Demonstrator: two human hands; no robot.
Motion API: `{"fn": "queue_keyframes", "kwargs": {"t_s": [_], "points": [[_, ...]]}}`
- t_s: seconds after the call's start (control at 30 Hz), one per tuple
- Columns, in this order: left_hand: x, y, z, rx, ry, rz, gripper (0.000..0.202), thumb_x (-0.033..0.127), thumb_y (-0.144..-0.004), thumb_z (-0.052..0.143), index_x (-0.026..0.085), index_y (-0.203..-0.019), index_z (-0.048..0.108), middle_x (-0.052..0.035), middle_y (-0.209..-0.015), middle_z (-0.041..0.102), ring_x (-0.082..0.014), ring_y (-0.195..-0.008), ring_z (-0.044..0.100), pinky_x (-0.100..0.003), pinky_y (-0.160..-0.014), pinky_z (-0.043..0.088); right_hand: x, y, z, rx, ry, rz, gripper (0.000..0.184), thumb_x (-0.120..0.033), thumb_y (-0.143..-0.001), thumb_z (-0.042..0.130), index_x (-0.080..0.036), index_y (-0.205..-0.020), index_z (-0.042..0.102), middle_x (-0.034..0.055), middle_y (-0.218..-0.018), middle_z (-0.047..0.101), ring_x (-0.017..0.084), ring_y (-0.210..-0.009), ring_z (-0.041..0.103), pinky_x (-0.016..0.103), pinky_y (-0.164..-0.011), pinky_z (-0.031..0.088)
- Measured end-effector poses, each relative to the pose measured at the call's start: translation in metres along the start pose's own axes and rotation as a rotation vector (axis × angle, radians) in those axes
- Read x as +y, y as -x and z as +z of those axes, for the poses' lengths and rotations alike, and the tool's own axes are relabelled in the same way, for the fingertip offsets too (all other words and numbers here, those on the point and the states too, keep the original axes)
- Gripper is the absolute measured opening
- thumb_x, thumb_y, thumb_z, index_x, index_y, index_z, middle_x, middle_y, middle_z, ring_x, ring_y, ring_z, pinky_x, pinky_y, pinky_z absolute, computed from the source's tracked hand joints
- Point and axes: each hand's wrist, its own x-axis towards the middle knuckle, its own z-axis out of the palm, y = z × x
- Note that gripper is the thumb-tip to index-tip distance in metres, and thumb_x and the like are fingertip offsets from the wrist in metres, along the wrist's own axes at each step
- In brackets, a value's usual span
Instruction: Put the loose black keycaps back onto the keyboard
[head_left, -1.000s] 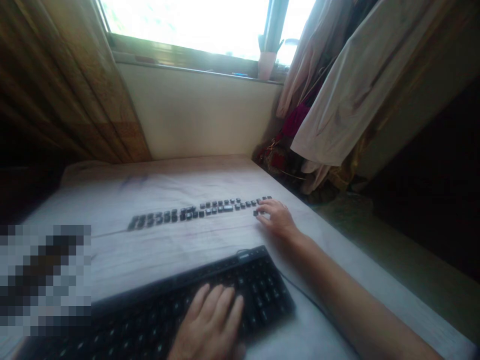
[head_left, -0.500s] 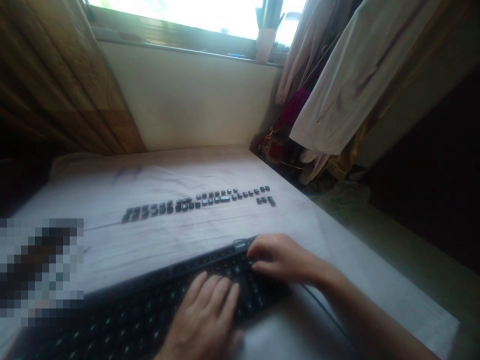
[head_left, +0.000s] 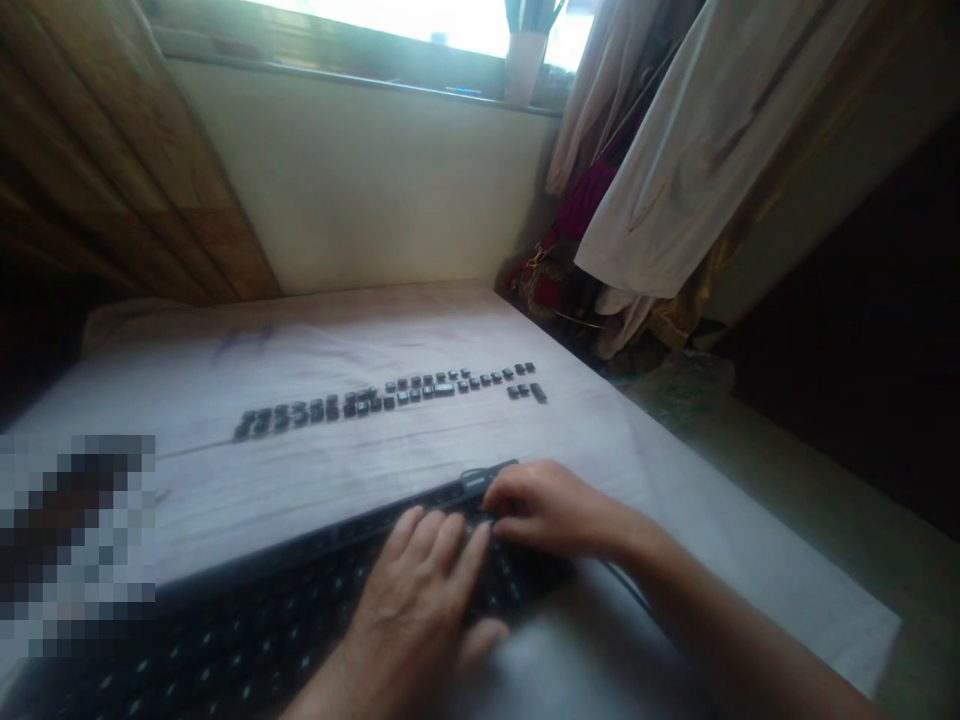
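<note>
A black keyboard (head_left: pixel 247 610) lies across the near edge of a white-covered table (head_left: pixel 315 340). My left hand (head_left: pixel 420 590) rests flat on its keys, fingers stretched out and holding nothing. My right hand (head_left: pixel 547 505) is on the keyboard's far right end, fingers curled down onto the keys there; what the fingertips hold, if anything, is hidden. A row of loose black keycaps (head_left: pixel 390 395) lies in a line farther back on the table, apart from both hands.
A cable (head_left: pixel 622 590) runs from the keyboard under my right arm. A pale cup (head_left: pixel 521 65) stands on the windowsill. Hanging clothes (head_left: pixel 675 170) and bags crowd the right, past the table's edge. A wooden panel (head_left: pixel 112 150) stands at left.
My right hand drew back from the right end of the keycap row to the keyboard's right end. My left hand slid slightly forward on the keys. The view tilted down.
</note>
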Motion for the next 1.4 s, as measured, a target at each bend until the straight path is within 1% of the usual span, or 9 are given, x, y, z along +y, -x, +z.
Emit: {"fn": "queue_keyframes", "kwargs": {"t_s": [0.13, 0.3, 0.43, 0.6, 0.93, 1.13, 1.27, 1.33, 1.4], "points": [[0.001, 0.0, 0.001, -0.01, 0.003, -0.004, 0.062, 0.063, -0.081, 0.064, 0.02, -0.127, 0.06, -0.0063, -0.119, 0.065, -0.0264, -0.11, 0.058, -0.044, -0.105, 0.037, 0.002, -0.001, 0.002, 0.005, -0.029, -0.007, 0.018, -0.015, -0.077, 0.068, -0.019, -0.092, 0.077, 0.0036, -0.088, 0.075, 0.018, -0.083, 0.067, 0.025, -0.077, 0.047], [0.001, 0.001, -0.001, -0.054, 0.023, -0.014, 0.062, 0.062, -0.082, 0.064, 0.02, -0.127, 0.059, -0.0075, -0.121, 0.064, -0.0273, -0.111, 0.057, -0.045, -0.105, 0.038, 0.005, 0.001, 0.006, 0.035, -0.058, -0.042, 0.017, -0.017, -0.079, 0.068, -0.02, -0.092, 0.077, 0.0032, -0.089, 0.075, 0.017, -0.083, 0.067, 0.024, -0.077, 0.047], [0.001, 0.0, -0.002, -0.069, 0.036, -0.02, 0.061, 0.061, -0.083, 0.063, 0.019, -0.127, 0.059, -0.0081, -0.12, 0.064, -0.0278, -0.111, 0.057, -0.046, -0.105, 0.039, 0.007, 0.001, 0.008, 0.067, -0.064, -0.041, 0.016, -0.017, -0.078, 0.069, -0.02, -0.091, 0.078, 0.0035, -0.089, 0.075, 0.017, -0.084, 0.068, 0.024, -0.078, 0.048], [0.001, 0.0, -0.001, -0.082, 0.047, -0.023, 0.061, 0.06, -0.084, 0.063, 0.019, -0.129, 0.058, -0.0086, -0.122, 0.063, -0.0278, -0.112, 0.056, -0.046, -0.105, 0.038, 0.009, 0.0, 0.01, 0.063, -0.086, -0.025, 0.016, -0.019, -0.078, 0.069, -0.021, -0.09, 0.079, 0.0029, -0.086, 0.075, 0.017, -0.082, 0.068, 0.024, -0.076, 0.048], [0.001, 0.001, -0.001, -0.081, 0.039, -0.031, 0.061, 0.061, -0.083, 0.063, 0.02, -0.128, 0.059, -0.0082, -0.122, 0.063, -0.0275, -0.112, 0.056, -0.046, -0.104, 0.038, 0.01, -0.001, 0.011, 0.052, -0.067, -0.04, 0.017, -0.019, -0.079, 0.069, -0.023, -0.092, 0.08, 0.0019, -0.084, 0.075, 0.016, -0.078, 0.068, 0.022, -0.073, 0.047], [0.001, 0.0, 0.002, -0.087, 0.044, -0.034, 0.06, 0.061, -0.084, 0.061, 0.02, -0.127, 0.059, -0.0091, -0.122, 0.063, -0.0279, -0.112, 0.055, -0.046, -0.105, 0.036, 0.011, -0.001, 0.014, 0.069, -0.014, -0.054, 0.017, -0.02, -0.08, 0.067, -0.022, -0.091, 0.08, 0.0036, -0.086, 0.075, 0.016, -0.078, 0.067, 0.023, -0.072, 0.047], [0.002, 0.001, 0.003, -0.078, 0.033, -0.036, 0.059, 0.061, -0.084, 0.062, 0.02, -0.127, 0.06, -0.0083, -0.122, 0.063, -0.0273, -0.113, 0.056, -0.045, -0.106, 0.036, 0.017, -0.002, 0.014, 0.062, -0.139, -0.072, 0.017, -0.019, -0.081, 0.065, -0.02, -0.09, 0.08, 0.0041, -0.084, 0.075, 0.016, -0.077, 0.068, 0.024, -0.074, 0.049], [0.002, 0.002, 0.004, -0.075, 0.036, -0.037, 0.059, 0.06, -0.084, 0.061, 0.02, -0.127, 0.06, -0.0083, -0.122, 0.063, -0.027, -0.112, 0.056, -0.045, -0.106, 0.036, 0.023, -0.003, 0.012, 0.056, -0.271, -0.065, 0.018, -0.022, -0.081, 0.064, -0.019, -0.09, 0.079, 0.0047, -0.084, 0.076, 0.017, -0.078, 0.068, 0.026, -0.075, 0.05], [0.002, 0.003, 0.005, -0.059, 0.037, -0.033, 0.059, 0.06, -0.085, 0.06, 0.02, -0.128, 0.059, -0.0083, -0.122, 0.063, -0.0269, -0.112, 0.056, -0.045, -0.106, 0.035, 0.031, -0.004, 0.009, 0.041, -0.431, -0.037, 0.021, -0.028, -0.082, 0.063, -0.017, -0.09, 0.079, 0.0056, -0.086, 0.077, 0.018, -0.08, 0.068, 0.029, -0.077, 0.051]]}}
